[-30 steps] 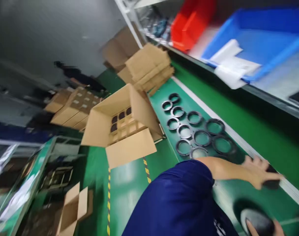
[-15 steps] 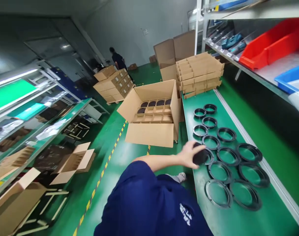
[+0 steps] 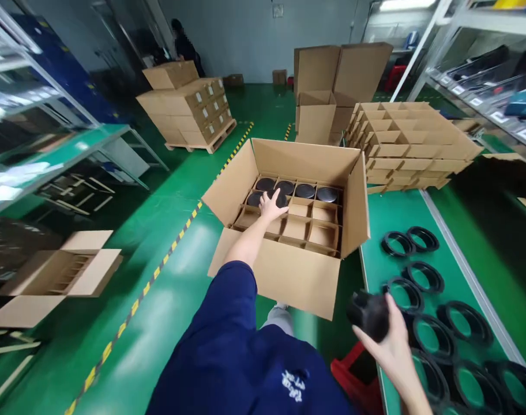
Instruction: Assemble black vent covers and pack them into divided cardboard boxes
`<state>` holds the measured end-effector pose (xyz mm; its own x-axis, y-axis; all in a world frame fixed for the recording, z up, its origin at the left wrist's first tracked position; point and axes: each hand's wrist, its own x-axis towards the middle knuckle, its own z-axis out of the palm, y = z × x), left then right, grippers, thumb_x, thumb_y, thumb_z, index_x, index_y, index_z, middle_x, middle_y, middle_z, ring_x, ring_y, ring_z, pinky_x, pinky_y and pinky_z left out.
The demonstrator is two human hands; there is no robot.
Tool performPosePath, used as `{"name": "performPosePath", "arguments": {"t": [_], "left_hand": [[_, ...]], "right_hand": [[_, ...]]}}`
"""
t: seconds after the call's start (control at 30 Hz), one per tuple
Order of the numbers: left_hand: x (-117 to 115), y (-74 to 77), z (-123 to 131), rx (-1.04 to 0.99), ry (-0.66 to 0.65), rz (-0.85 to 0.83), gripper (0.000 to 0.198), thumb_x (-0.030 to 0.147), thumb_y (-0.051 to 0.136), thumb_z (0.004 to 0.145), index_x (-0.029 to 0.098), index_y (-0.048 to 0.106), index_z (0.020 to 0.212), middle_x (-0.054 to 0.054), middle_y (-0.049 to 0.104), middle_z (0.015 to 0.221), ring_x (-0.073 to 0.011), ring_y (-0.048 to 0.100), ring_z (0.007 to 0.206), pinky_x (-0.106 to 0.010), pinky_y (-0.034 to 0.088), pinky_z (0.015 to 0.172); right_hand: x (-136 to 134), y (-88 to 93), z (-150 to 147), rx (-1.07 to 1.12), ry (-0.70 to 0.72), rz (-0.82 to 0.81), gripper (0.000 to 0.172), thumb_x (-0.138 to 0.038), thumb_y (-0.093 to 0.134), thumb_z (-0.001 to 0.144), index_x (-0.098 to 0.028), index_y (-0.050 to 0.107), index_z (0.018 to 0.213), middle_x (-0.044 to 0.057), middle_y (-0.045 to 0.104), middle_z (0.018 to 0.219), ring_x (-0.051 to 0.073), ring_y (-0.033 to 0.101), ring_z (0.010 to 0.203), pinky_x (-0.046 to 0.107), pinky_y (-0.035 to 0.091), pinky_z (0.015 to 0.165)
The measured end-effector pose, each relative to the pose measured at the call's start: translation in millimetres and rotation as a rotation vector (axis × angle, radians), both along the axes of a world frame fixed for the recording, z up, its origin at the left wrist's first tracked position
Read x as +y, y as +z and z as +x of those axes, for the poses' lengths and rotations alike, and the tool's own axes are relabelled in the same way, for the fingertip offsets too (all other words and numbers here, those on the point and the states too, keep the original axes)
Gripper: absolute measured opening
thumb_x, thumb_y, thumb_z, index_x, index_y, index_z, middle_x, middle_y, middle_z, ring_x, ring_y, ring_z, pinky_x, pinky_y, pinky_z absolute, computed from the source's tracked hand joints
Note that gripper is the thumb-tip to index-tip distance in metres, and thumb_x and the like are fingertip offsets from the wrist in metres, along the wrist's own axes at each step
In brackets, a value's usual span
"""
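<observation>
My left hand (image 3: 270, 208) reaches into an open cardboard box (image 3: 304, 276) and grips a black round part (image 3: 281, 199) at one of its divider compartments. Several dark round tops (image 3: 305, 191) fill the back row of the dividers, and one more shows just left of my hand. Several front compartments (image 3: 296, 229) hold nothing. At the right, my right hand (image 3: 393, 340) is closed round another black cylindrical part (image 3: 369, 314), smeared by motion, beside the green table's edge. Several black rings (image 3: 431, 340) lie on that green table (image 3: 390, 216) to the right of this hand.
Cardboard divider grids (image 3: 414, 144) are stacked at the table's far end. A red stool (image 3: 358, 380) stands below the table's near edge. Further off are boxes on a pallet (image 3: 194, 109), with a person (image 3: 185, 43) behind them. An open carton (image 3: 68, 268) sits at the left.
My left hand has gone from the table to the box with a black part. My right hand has come into view holding another. The view has turned, with the box now nearer.
</observation>
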<state>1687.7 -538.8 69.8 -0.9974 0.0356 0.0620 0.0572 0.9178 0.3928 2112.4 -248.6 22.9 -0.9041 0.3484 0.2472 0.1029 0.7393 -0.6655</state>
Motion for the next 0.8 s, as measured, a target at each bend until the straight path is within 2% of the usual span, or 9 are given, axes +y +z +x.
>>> {"name": "performPosePath", "arguments": {"t": [0.1,0.2,0.3,0.37,0.47,0.57,0.67,0.73,0.8], "left_hand": [[-6,-23.6,-53,-0.044,-0.11,-0.047,0.096,0.055,0.079,0.076,0.042,0.033,0.16,-0.015,0.022,0.166,-0.0437,0.026,0.151,-0.058,0.031,0.118],[-10,-43.6,-88,-0.087,-0.205,-0.096,0.097,0.054,0.08,0.076,0.041,0.034,0.16,-0.015,0.021,0.167,-0.0438,0.025,0.151,-0.058,0.029,0.119],[-15,-61.2,-111,-0.087,-0.25,-0.122,0.099,0.054,0.08,0.076,0.04,0.032,0.161,-0.015,0.018,0.168,-0.044,0.026,0.151,-0.058,0.029,0.119],[-18,-72.5,-119,-0.088,-0.265,-0.132,0.101,0.057,0.079,0.076,0.04,0.031,0.162,-0.014,0.018,0.169,-0.0442,0.026,0.151,-0.058,0.029,0.12],[-24,-89.3,-121,-0.12,-0.324,-0.147,0.1,0.063,0.077,0.077,0.037,0.032,0.162,-0.015,0.016,0.171,-0.0459,0.02,0.154,-0.063,0.024,0.121],[-31,-104.1,-119,-0.129,-0.377,-0.16,0.082,0.061,0.064,0.089,0.031,0.038,0.161,-0.016,0.016,0.172,-0.0441,0.011,0.158,-0.066,0.016,0.124],[-34,-111.2,-127,-0.116,-0.44,-0.184,0.07,0.054,0.054,0.097,0.028,0.04,0.16,-0.015,0.019,0.173,-0.0397,0.007,0.16,-0.066,0.008,0.126],[-32,-108.5,-130,-0.111,-0.505,-0.219,0.067,0.052,0.054,0.097,0.028,0.042,0.159,-0.015,0.021,0.173,-0.0382,0.01,0.16,-0.064,0.008,0.126],[-28,-100.3,-126,-0.085,-0.555,-0.27,0.063,0.05,0.054,0.097,0.027,0.047,0.156,-0.017,0.025,0.171,-0.0379,0.018,0.159,-0.063,0.016,0.125]], "right_hand": [[-46,4.7,-150,-0.051,0.143,0.035,0.112,-0.067,0.067,0.078,-0.02,0.016,0.165,0.022,0.042,0.149,0.045,0.045,0.138,0.065,0.04,0.11],[-69,9.2,-276,-0.143,0.198,0.104,0.115,-0.063,0.07,0.075,-0.018,0.015,0.165,0.025,0.034,0.153,0.047,0.037,0.141,0.066,0.035,0.111],[-81,8.1,-381,-0.242,0.216,0.183,0.12,-0.061,0.075,0.072,-0.015,0.014,0.165,0.027,0.029,0.155,0.048,0.033,0.141,0.063,0.034,0.111],[-89,1.4,-434,-0.338,0.202,0.237,0.124,-0.061,0.078,0.07,-0.016,0.013,0.166,0.027,0.025,0.158,0.048,0.033,0.141,0.06,0.035,0.111],[-102,-19.4,-480,-0.524,0.175,0.288,0.126,-0.063,0.079,0.07,-0.019,0.012,0.167,0.026,0.021,0.163,0.047,0.033,0.143,0.057,0.033,0.113],[-112,-48.5,-492,-0.638,0.223,0.332,0.117,-0.069,0.07,0.08,-0.016,0.013,0.167,0.027,0.015,0.167,0.048,0.019,0.153,0.061,0.022,0.12],[-117,-71.5,-496,-0.636,0.274,0.372,0.095,-0.065,0.049,0.097,-0.013,0.014,0.167,0.026,0.004,0.171,0.043,0.003,0.158,0.063,0.01,0.124],[-119,-74.9,-497,-0.624,0.252,0.373,0.083,-0.059,0.04,0.103,-0.013,0.015,0.168,0.024,0.001,0.172,0.041,0.001,0.159,0.063,0.004,0.125],[-122,-66.5,-492,-0.608,0.227,0.339,0.082,-0.059,0.043,0.103,-0.015,0.019,0.167,0.023,0.003,0.173,0.041,0.004,0.159,0.063,0.002,0.125]]}}
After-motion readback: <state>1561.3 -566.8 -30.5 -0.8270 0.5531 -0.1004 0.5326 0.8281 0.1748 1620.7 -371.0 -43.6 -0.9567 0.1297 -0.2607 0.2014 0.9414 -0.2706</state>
